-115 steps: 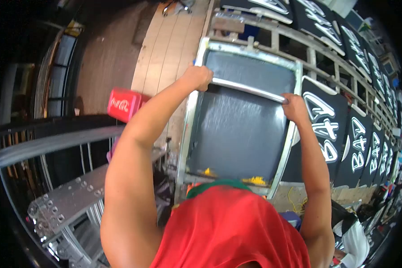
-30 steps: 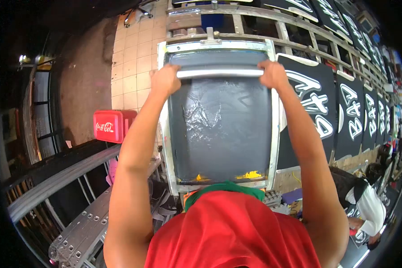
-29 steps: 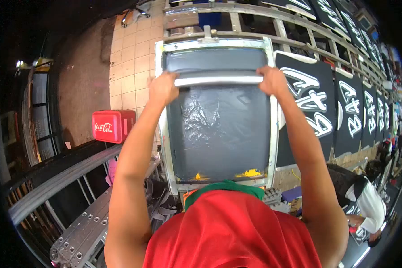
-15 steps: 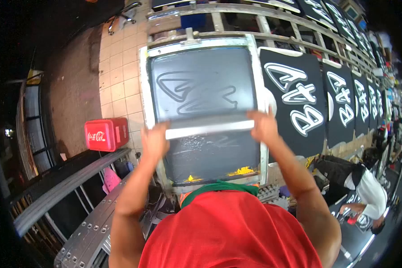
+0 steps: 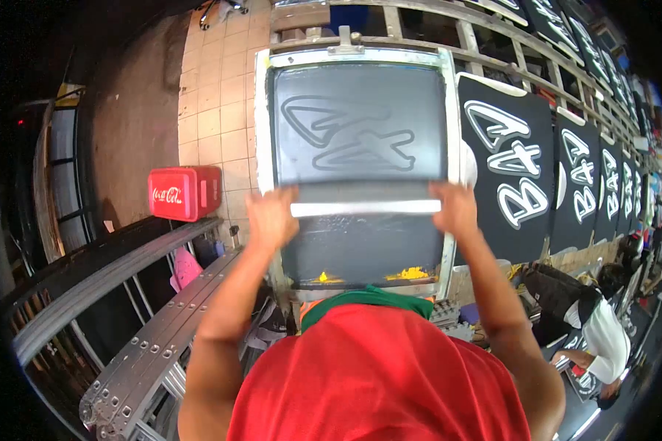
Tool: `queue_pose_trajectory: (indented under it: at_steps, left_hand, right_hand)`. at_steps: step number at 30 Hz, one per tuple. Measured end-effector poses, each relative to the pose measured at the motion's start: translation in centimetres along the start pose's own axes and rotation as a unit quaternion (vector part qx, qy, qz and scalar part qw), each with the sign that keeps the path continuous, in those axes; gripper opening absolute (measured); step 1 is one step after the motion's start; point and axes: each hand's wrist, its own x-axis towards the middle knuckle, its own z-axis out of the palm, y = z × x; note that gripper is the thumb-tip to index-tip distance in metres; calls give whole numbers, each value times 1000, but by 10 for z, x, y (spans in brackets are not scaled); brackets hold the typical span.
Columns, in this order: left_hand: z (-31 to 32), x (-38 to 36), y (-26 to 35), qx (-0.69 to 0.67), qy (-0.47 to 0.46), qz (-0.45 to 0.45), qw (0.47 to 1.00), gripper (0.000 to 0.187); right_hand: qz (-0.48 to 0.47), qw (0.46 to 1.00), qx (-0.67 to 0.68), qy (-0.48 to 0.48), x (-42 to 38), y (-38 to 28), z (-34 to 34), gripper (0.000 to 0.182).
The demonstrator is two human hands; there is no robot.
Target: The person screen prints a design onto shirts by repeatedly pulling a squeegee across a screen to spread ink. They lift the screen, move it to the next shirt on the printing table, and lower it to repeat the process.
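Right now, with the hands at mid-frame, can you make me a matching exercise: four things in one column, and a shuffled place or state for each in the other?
1. Silver bar
2. Red box
3. Yellow smears
4. White-lettered black panels

A. In a row right of the frame
B. Inside the frame, at the end nearest the person
C. Gripped by left hand and right hand
D. Left of the frame

Pairs: 1-C, 2-D, 3-B, 4-A

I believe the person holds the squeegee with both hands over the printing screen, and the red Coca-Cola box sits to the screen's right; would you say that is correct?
Not quite: the red Coca-Cola box sits to the left of the printing screen, as the head view shows. The left hand and right hand do hold the squeegee.
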Motion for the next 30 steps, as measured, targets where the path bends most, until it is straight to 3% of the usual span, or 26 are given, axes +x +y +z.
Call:
queue_pose_trajectory:
  at_steps: [1,3,6,8,10,11,12,13,15,18,20,22,24,26,30]
  left_hand:
    - [16,-43,4,37,24,23,999,49]
    - [40,-110,7,-21,-43,23,999,54]
    - [46,-134,7,-80,12,54,995,51]
    - [22,-86,3,-25,-32,39,998,49]
    - [0,-7,-5,-3,4,-6,1000,49]
    - [-9,41,-14,-9,35,-1,999,50]
    - [-9,89,-31,-12,111,25,993,49]
    - [-30,132,-31,24,97,-7,995,48]
    - [-40,202,-45,38,163,8,986,46]
    - [-48,223,-41,19,161,-22,987,41]
    - [-59,192,-27,30,99,-46,994,43]
    - [-34,144,-26,15,95,-10,995,42]
    - [-16,76,-15,12,23,-23,999,43]
    - [3,0,-2,12,-18,-24,999,52]
    - [41,-129,17,4,-55,-18,998,52]
  right_hand:
    - [-5,1000,-17,-21,-41,-12,2,51]
    - [14,998,1,-57,-114,-31,8,51]
    - [25,996,27,-78,-126,-35,7,50]
    - [-10,998,4,-56,-93,-20,9,50]
    - [-7,997,-68,-33,-6,-14,-5,56]
    - [-5,999,-42,-1,44,1,-3,58]
    - [-45,996,-53,58,96,13,-6,54]
    - [-45,993,-71,79,146,23,-12,50]
    - [-25,994,-39,95,226,28,-31,44]
    - [-10,995,-7,98,248,32,-40,42]
    - [8,996,-21,91,227,25,-40,42]
    - [25,999,-29,-12,166,9,-48,44]
    - [33,996,-44,-65,94,1,-31,45]
    - [2,997,-73,-40,6,-13,-12,47]
    - [52,993,-2,-111,-122,-45,-2,48]
